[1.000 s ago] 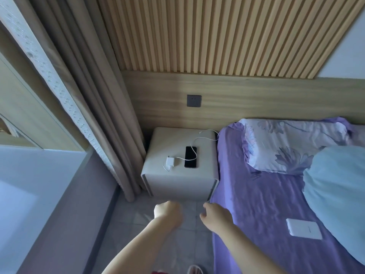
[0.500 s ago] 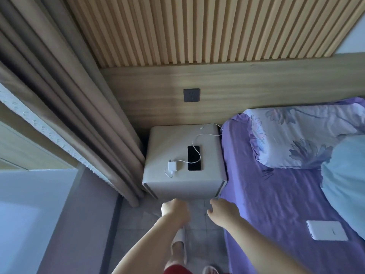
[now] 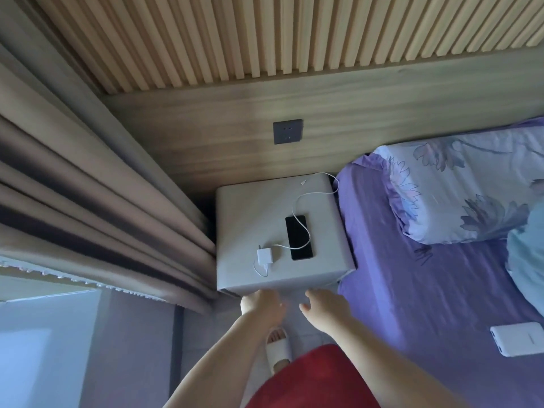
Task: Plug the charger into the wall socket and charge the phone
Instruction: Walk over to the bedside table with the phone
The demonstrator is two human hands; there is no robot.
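The charger (image 3: 264, 256), a small white block, lies near the front edge of the table (image 3: 244, 201), left of centre, prongs pointing toward the wall. Its white cable (image 3: 300, 201) loops over the black phone (image 3: 298, 237) just beside it and runs to the table's back right corner, where the free connector end rests, apparently not in the phone. The grey wall socket (image 3: 287, 131) sits on the wood panel above the table's back edge, with nothing in it.

Compared with a second ago, the table, charger and phone fill more of the view and the socket sits higher and larger; the person has stepped in closer. Both hands have come forward to the table's front edge: the left hand (image 3: 262, 304) with its grip loosely curled on nothing, the right hand (image 3: 322, 304) with fingers slightly spread, also empty.

So the approach seems nearly over; neither plugging step is begun. The charger is probably the first thing to pick up.
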